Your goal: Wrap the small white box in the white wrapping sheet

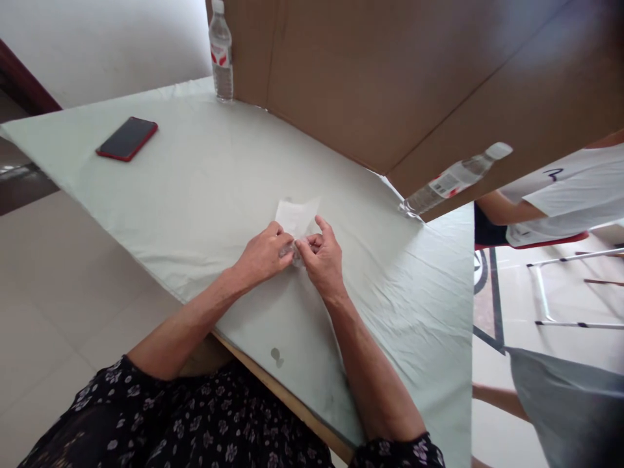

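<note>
A small white sheet of paper [297, 216] lies on the pale green tablecloth [205, 188] in the middle of the table. My left hand [264, 252] and my right hand [322, 257] meet at the sheet's near edge. Both hands have their fingers pinched together on that edge, which looks crumpled or folded between the fingertips. The far part of the paper sticks out flat beyond my fingers.
A red-cased phone [127, 138] lies at the far left. One water bottle [221, 52] stands against a cardboard screen [390, 78] and another bottle [453, 179] stands at its right end. Another person in a white shirt [560, 195] sits beyond the screen.
</note>
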Action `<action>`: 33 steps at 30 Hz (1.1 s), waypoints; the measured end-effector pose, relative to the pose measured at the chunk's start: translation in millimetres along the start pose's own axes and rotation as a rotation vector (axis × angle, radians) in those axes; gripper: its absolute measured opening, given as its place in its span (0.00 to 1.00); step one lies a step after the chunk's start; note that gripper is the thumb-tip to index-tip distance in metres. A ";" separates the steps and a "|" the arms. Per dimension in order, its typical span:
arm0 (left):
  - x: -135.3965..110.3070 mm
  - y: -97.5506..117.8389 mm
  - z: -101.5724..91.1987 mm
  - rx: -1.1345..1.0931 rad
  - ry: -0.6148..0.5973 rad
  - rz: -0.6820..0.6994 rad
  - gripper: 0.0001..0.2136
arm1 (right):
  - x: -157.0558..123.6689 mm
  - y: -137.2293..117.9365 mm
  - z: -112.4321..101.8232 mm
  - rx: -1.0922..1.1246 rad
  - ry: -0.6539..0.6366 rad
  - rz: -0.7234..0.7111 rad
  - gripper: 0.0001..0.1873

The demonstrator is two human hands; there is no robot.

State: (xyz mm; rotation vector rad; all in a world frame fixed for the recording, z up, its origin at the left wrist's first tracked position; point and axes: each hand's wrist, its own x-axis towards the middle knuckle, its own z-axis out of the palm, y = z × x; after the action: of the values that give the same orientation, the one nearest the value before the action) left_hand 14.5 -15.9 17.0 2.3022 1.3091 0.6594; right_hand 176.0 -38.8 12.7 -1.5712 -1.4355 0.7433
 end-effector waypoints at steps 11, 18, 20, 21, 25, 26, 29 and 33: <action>-1.3 -7.5 8.0 -0.276 0.077 -0.060 0.19 | -8.8 -15.7 -7.8 -0.161 -0.235 -0.093 0.30; -2.8 2.2 9.5 -0.401 0.133 -0.214 0.25 | -18.8 -17.1 -10.9 -0.507 -0.310 -0.318 0.34; -3.5 6.6 12.0 -0.345 0.160 -0.221 0.23 | -17.3 -18.4 -14.4 -0.480 -0.342 -0.315 0.36; -3.9 8.3 13.4 -0.325 0.168 -0.216 0.22 | -15.8 -18.9 -16.7 -0.441 -0.363 -0.301 0.36; -5.1 10.4 18.3 -0.268 0.192 -0.196 0.24 | -8.4 -16.6 -24.1 -0.216 -0.428 -0.204 0.36; -5.1 10.2 19.1 -0.257 0.192 -0.198 0.24 | -6.6 -14.6 -24.8 -0.157 -0.431 -0.178 0.36; -4.6 9.4 19.9 -0.234 0.177 -0.201 0.24 | -0.5 -6.4 -24.3 -0.002 -0.340 -0.139 0.31; -3.6 9.0 19.4 -0.238 0.161 -0.198 0.28 | 11.1 1.0 -22.2 -0.018 -0.149 -0.200 0.30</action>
State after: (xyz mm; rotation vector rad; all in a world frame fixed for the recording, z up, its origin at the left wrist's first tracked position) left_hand 30.3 -25.5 5.7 1.9355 1.4227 0.8947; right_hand 197.4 -32.3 23.2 -1.3847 -1.6843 0.7423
